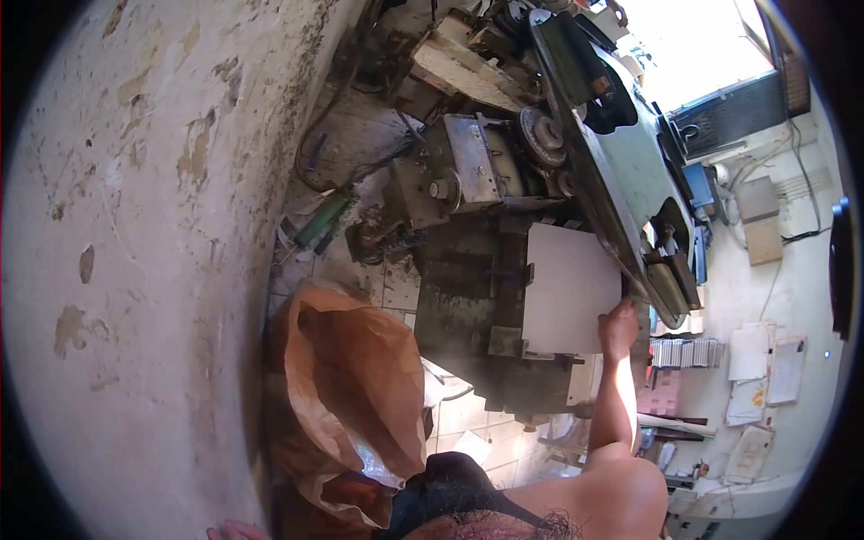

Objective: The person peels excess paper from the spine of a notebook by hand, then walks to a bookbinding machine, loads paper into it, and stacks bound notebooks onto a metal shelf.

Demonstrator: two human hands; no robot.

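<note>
My right hand (pixel 619 326) reaches out to the lower right corner of a blank white sheet (pixel 572 290). Its fingers are curled closed there, and what they grip is hidden. The sheet lies flat on the dark, worn bed (pixel 468 306) of an old machine, against small stops at its edges. Just above the hand runs the rim of a large greenish metal machine part (pixel 630 171) with cut-out openings. Only a sliver of my left hand (pixel 238 531) shows at the bottom edge, near the wall; whether it holds anything cannot be seen.
A large open brown paper bag (pixel 355 378) stands close on the left, with something clear inside. The peeling wall (pixel 144 270) runs along the left. Metal wheels (pixel 544 135) and a motor-like block sit above the bed. Stacked papers and plates (pixel 686 353) are at right.
</note>
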